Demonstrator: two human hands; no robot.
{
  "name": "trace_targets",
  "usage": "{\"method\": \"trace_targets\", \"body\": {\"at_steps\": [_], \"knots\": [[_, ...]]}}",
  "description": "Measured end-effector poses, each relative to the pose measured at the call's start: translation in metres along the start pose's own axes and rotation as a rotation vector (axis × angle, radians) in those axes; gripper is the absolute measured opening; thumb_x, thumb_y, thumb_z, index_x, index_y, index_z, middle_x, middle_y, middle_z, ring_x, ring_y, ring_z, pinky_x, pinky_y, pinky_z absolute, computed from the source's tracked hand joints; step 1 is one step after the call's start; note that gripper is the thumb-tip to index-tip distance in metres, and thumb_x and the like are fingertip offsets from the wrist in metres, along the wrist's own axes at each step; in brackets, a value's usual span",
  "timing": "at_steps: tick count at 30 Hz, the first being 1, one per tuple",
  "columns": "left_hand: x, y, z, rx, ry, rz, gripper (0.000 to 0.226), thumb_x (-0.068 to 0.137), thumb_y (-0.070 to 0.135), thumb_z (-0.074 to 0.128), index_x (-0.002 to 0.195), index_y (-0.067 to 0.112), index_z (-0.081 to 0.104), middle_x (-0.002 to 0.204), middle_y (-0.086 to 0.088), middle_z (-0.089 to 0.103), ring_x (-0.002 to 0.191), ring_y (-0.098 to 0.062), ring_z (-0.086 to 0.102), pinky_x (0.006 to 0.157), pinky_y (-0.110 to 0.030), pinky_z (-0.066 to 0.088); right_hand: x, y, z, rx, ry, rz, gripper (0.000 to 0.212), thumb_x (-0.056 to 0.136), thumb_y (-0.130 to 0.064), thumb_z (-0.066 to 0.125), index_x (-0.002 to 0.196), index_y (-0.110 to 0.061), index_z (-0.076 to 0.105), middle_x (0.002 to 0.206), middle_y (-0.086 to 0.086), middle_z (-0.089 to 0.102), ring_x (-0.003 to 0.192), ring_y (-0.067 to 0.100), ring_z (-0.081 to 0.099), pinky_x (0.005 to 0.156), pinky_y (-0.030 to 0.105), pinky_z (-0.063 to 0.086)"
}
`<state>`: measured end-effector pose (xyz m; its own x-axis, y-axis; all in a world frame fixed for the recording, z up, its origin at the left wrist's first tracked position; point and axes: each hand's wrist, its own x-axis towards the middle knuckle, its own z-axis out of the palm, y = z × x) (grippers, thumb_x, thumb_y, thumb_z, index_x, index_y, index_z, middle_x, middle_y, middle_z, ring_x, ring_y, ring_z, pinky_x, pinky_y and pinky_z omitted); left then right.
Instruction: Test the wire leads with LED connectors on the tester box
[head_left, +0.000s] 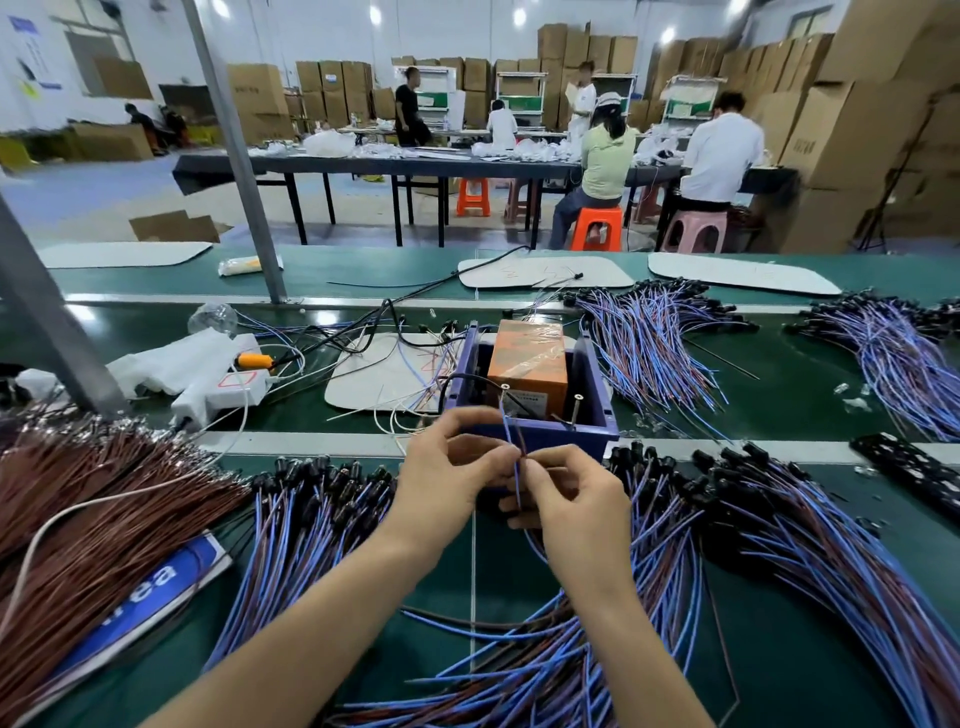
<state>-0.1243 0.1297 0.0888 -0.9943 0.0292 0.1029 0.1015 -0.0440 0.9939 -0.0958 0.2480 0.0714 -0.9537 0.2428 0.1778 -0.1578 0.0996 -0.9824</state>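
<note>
Left hand (447, 467) and right hand (566, 493) pinch one wire lead (511, 434) near the tester box (589, 379), which holds seemingly an orange battery (527, 358).

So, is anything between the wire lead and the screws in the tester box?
Nothing visible. The left hand and right hand pinch the wire lead at the box's near wall; its blue end rises over that wall toward a screw.

The green table (810, 395) carries the purple tester box (597, 400) at 12 o'clock, heaps of blue and brown wire leads (779, 545) from 3 to 6 o'clock, a bundle of brown wires (93, 509) at 9 o'clock and a white power strip (223, 387) at 10 o'clock.
</note>
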Motion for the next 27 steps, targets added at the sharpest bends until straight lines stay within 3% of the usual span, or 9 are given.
{"method": "trace_targets", "body": {"at_steps": [2, 5, 12, 21, 27], "knots": [[0.008, -0.007, 0.005, 0.013, -0.008, -0.052, 0.013, 0.082, 0.000, 0.070, 0.084, 0.012, 0.068, 0.064, 0.003, 0.069, 0.058, -0.008, 0.062, 0.056, -0.017, 0.051, 0.004, 0.004, -0.002, 0.047, 0.045, 0.065, 0.013, 0.095, -0.005, 0.054, 0.084, -0.008, 0.059, 0.065, 0.008, 0.070, 0.056, 0.022, 0.070, 0.048, 0.027, 0.054], [0.015, -0.015, 0.009, 0.028, -0.006, -0.122, 0.005, 0.087, 0.007, 0.066, 0.083, 0.009, 0.068, 0.068, 0.001, 0.069, 0.052, -0.004, 0.057, 0.052, -0.017, 0.049, 0.009, 0.011, -0.005, 0.106, 0.103, 0.174, 0.011, 0.097, -0.003, 0.050, 0.086, -0.004, 0.054, 0.063, 0.012, 0.068, 0.054, 0.027, 0.069, 0.046, 0.030, 0.054], [0.024, -0.024, 0.010, 0.062, 0.040, -0.179, 0.010, 0.090, 0.009, 0.063, 0.082, 0.005, 0.067, 0.066, -0.002, 0.066, 0.046, -0.004, 0.052, 0.050, -0.018, 0.049, 0.013, 0.027, -0.007, 0.126, 0.150, 0.314, 0.012, 0.098, -0.006, 0.051, 0.087, -0.003, 0.054, 0.066, 0.017, 0.067, 0.056, 0.031, 0.069, 0.049, 0.032, 0.055], [0.027, -0.024, 0.008, 0.053, 0.042, -0.167, 0.011, 0.089, 0.009, 0.064, 0.079, 0.008, 0.068, 0.068, -0.003, 0.067, 0.046, -0.004, 0.052, 0.050, -0.017, 0.050, 0.016, 0.034, -0.007, 0.186, 0.173, 0.303, 0.012, 0.098, -0.007, 0.050, 0.087, -0.004, 0.056, 0.056, 0.008, 0.067, 0.053, 0.029, 0.068, 0.048, 0.030, 0.053], [0.021, -0.019, 0.006, 0.082, -0.001, -0.150, 0.010, 0.090, 0.010, 0.062, 0.084, 0.006, 0.068, 0.073, -0.006, 0.068, 0.049, -0.006, 0.054, 0.054, -0.020, 0.051, 0.014, 0.029, -0.010, 0.157, 0.099, 0.321, 0.013, 0.097, -0.007, 0.052, 0.085, -0.003, 0.056, 0.057, 0.010, 0.067, 0.051, 0.027, 0.067, 0.045, 0.029, 0.051]]}}
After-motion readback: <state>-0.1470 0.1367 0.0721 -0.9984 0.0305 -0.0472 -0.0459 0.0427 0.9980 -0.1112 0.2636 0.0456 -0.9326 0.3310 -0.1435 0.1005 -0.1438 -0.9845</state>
